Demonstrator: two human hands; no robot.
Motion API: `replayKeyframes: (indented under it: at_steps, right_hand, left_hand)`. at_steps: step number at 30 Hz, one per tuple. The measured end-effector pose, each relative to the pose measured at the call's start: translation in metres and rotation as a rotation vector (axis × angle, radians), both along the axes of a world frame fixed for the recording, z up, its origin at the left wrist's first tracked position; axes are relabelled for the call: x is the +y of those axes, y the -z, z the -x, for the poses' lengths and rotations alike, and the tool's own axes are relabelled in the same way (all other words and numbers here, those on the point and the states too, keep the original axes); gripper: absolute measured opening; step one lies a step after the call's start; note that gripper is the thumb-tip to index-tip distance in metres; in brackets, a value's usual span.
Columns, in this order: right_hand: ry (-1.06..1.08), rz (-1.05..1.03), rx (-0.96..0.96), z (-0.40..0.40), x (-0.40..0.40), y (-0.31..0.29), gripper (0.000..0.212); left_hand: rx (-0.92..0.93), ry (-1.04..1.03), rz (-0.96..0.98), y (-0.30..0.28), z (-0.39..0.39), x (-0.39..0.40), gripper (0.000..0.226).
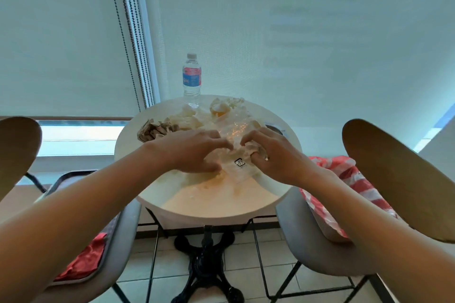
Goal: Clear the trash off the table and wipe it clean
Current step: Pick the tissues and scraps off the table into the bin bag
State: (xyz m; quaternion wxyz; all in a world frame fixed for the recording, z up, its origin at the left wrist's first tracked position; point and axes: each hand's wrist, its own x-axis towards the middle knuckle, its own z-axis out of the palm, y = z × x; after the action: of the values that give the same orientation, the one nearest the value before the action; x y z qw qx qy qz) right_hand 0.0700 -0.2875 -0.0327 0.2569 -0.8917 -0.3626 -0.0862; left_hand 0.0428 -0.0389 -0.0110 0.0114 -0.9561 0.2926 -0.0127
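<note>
On the small round white table [209,204] lies a clear plastic bag [240,152] with a small black printed mark. My left hand [192,150] pinches its left side and my right hand [273,155] grips its right side, fingers curled into the plastic. Behind the hands lie crumpled white tissues [187,117], a brown crumpled wrapper [154,130] and more white trash with an orange-yellow bit [222,107]. A water bottle [191,80] with a blue and red label stands upright at the table's far edge.
A grey chair [310,236] on the right holds a red-and-white striped plastic bag [352,184]. A grey chair [118,248] on the left holds a red cloth [86,261]. Window blinds hang right behind the table. The floor is tiled.
</note>
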Motion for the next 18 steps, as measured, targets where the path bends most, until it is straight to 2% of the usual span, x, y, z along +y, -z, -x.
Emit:
replayKeyframes:
  at_steps: [5, 11, 18]
  right_hand:
    - [0.015, 0.004, -0.004, 0.002, -0.007, -0.005, 0.026]
    - [0.036, 0.014, -0.029, 0.004, -0.012, -0.015, 0.026]
    - [0.043, 0.002, -0.024, 0.008, -0.014, -0.034, 0.029]
  left_hand:
    - [0.047, 0.025, 0.003, -0.001, -0.004, -0.003, 0.033]
    - [0.031, 0.015, 0.066, -0.007, -0.010, 0.000, 0.017]
    - [-0.073, 0.023, 0.195, -0.023, -0.018, 0.002, 0.013]
